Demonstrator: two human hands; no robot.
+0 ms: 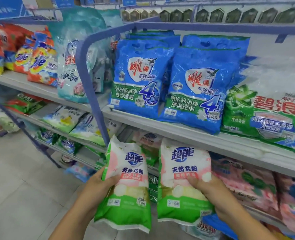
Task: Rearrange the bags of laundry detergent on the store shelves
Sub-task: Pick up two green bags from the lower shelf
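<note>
I hold two matching white, pink and green detergent bags upright in front of the shelves. My left hand (98, 186) grips the left bag (127, 181) by its left edge, thumb on the front. My right hand (211, 193) grips the right bag (183, 179) from its right side, thumb pressed on the front. Both bags hang in the air below the upper shelf (186, 134), apart from each other by a narrow gap.
Two blue detergent bags (139, 78) (197, 92) stand on the upper shelf beside a green and white bag (264, 111). Orange bags (39, 58) and a teal bag (74, 66) stand on the left unit. A blue frame post (89, 87) divides the units. Pink bags (247, 184) fill the lower shelf.
</note>
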